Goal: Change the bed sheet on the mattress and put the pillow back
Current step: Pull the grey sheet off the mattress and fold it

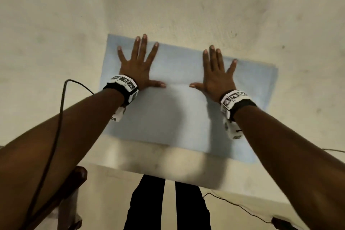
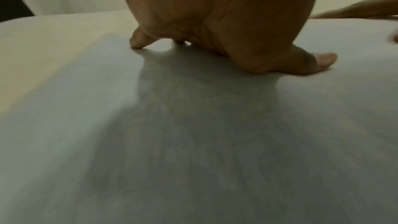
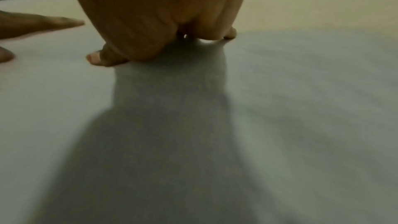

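A folded light-blue bed sheet (image 1: 179, 110) lies flat on the bare cream mattress (image 1: 186, 2), near its front edge. My left hand (image 1: 139, 65) presses palm-down on the sheet's far left part, fingers straight and spread. My right hand (image 1: 217, 73) presses flat on its far right part in the same way. Both thumbs point toward each other. In the left wrist view my left hand (image 2: 215, 23) rests on the sheet (image 2: 193, 134); in the right wrist view my right hand (image 3: 163, 16) does the same on the sheet (image 3: 280, 125). No pillow is in view.
The mattress front edge (image 1: 168, 172) runs just in front of my legs (image 1: 168, 207). A dark wooden bedpost (image 1: 78, 175) stands at the lower left. A black cable (image 1: 61, 117) hangs from my left wrist, and another cable (image 1: 242, 207) lies on the floor at the right.
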The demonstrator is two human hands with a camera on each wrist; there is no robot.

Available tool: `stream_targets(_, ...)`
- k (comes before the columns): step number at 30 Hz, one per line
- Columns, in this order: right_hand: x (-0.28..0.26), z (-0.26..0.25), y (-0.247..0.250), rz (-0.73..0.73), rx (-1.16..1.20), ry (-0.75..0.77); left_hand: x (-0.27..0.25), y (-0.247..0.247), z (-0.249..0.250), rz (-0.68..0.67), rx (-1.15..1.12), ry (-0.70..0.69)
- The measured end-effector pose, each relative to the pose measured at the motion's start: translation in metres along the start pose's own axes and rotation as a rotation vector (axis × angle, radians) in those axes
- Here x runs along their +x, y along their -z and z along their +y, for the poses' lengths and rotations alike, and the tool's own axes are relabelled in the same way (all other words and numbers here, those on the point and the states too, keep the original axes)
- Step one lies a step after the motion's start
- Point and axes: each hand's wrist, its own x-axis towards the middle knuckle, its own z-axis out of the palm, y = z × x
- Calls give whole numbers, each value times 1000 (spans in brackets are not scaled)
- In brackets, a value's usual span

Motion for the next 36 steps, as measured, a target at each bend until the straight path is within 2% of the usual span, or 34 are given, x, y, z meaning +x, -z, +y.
stream_targets(5, -40, 74, -3, 49, -51, -136, -13, -7, -43, 17, -105, 127)
stream_targets(9, -56, 91, -10, 97, -47, -203, -14, -6, -47, 30, -97, 143)
stream_targets(16, -84, 74, -34, 198, 45, -315, -19, -2, -48, 15, -221, 299)
stream_targets(21, -129, 52, -63, 236, 86, -364, -26, -10, -49, 60, -218, 319)
stream_targets(25, -168, 39, -88, 223, 97, -392, -58, -34, -32, 140, -90, 305)
stream_targets(28, -192, 35, -101, 218, 98, -410, -98, -60, -20, 132, -86, 317)
stream_targets(31, -206, 30, -105, 188, 107, -455, -135, -76, -10, 105, -158, 408)
stream_targets(36, -213, 22, -108, 183, 174, -566, -170, -92, 1, 141, -408, 654)
